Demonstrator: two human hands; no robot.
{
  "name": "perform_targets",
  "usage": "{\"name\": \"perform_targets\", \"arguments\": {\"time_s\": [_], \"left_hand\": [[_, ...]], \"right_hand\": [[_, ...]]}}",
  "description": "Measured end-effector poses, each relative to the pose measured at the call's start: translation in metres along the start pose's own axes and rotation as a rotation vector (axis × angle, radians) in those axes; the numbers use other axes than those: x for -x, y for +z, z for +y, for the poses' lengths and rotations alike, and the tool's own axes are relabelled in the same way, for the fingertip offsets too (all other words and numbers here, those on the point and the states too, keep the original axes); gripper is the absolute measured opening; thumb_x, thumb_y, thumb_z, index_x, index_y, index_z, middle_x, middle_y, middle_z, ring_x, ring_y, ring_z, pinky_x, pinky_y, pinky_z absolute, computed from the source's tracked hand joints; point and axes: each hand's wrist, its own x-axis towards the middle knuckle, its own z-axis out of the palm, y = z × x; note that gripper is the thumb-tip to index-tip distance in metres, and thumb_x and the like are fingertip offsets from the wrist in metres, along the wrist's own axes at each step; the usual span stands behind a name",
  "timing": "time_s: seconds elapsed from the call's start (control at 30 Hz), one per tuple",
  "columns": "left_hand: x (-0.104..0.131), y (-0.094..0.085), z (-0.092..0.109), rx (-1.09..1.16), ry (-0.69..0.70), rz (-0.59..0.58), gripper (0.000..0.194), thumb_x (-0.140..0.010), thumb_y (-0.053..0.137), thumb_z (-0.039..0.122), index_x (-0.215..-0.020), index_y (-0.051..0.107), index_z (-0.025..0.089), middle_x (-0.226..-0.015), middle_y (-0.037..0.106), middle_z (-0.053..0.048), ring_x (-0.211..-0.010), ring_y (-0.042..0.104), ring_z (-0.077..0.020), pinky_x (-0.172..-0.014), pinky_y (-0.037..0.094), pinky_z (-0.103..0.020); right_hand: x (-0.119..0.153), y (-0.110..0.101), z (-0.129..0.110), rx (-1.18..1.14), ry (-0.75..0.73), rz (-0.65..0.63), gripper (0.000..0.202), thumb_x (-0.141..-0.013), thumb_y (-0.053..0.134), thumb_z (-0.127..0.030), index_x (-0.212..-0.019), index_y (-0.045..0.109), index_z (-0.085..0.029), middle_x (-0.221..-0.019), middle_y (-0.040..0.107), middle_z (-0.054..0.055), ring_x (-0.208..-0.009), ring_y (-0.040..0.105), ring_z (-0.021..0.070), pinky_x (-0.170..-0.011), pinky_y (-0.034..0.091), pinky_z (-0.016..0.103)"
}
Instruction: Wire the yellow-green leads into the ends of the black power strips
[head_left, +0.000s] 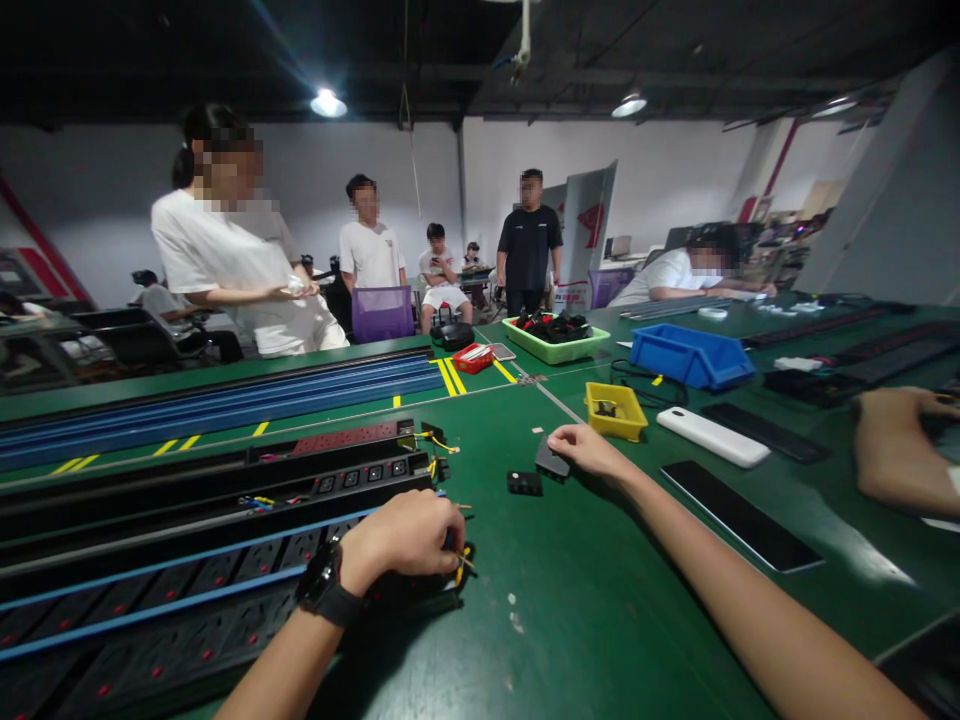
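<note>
My left hand (409, 532), with a black watch on its wrist, is curled over the end of a power strip (262, 560) with dark sockets and blue edges. Thin wires (465, 562) with yellow and brown ends poke out by its closed fingertips. My right hand (589, 450) pinches a small black plastic end piece (553, 460) by its edge, low over the green table. Close beside that piece lies a second small black block (524, 484). Further strips (360, 478) with loose wire ends lie beyond my left hand.
A yellow bin (616, 425), a blue bin (690, 372) and a green tray (525, 345) of black parts stand ahead. To the right lie a white power bank (712, 437) and a dark phone-like slab (739, 515). Another person's arm (904, 450) reaches in at right.
</note>
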Motion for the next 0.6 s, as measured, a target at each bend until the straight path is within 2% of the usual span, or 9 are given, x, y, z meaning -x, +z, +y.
{"name": "perform_targets", "arguments": {"time_s": [0.23, 0.4, 0.6], "left_hand": [[-0.0001, 0.0009, -0.0003, 0.014, 0.002, 0.014, 0.018, -0.081, 0.071, 0.027, -0.096, 0.081, 0.028, -0.092, 0.08, -0.003, -0.087, 0.073, -0.0227, -0.072, 0.048, -0.028], [-0.0012, 0.0028, -0.0017, 0.021, -0.015, 0.014, 0.017, -0.081, 0.073, 0.026, -0.095, 0.082, 0.029, -0.094, 0.08, -0.003, -0.09, 0.073, -0.0235, -0.073, 0.048, -0.029], [-0.0005, -0.0018, 0.0, 0.023, -0.032, -0.006, 0.015, -0.082, 0.075, 0.025, -0.094, 0.083, 0.028, -0.091, 0.081, -0.004, -0.088, 0.073, -0.0225, -0.071, 0.049, -0.028]], "right_hand": [[0.0003, 0.0072, 0.0059, 0.154, -0.012, 0.024, 0.028, -0.086, 0.061, -0.038, -0.085, 0.077, -0.015, -0.079, 0.075, 0.009, -0.071, 0.064, 0.022, -0.064, 0.045, 0.029], [0.0032, 0.0096, 0.0029, 0.27, -0.087, 0.022, 0.027, -0.092, 0.061, -0.037, -0.091, 0.08, -0.017, -0.094, 0.079, 0.011, -0.086, 0.069, 0.0261, -0.077, 0.047, 0.034], [0.007, 0.011, -0.0011, 0.379, -0.148, 0.019, 0.029, -0.097, 0.059, -0.035, -0.094, 0.082, -0.017, -0.094, 0.077, 0.011, -0.092, 0.068, 0.0269, -0.083, 0.047, 0.035]]}}
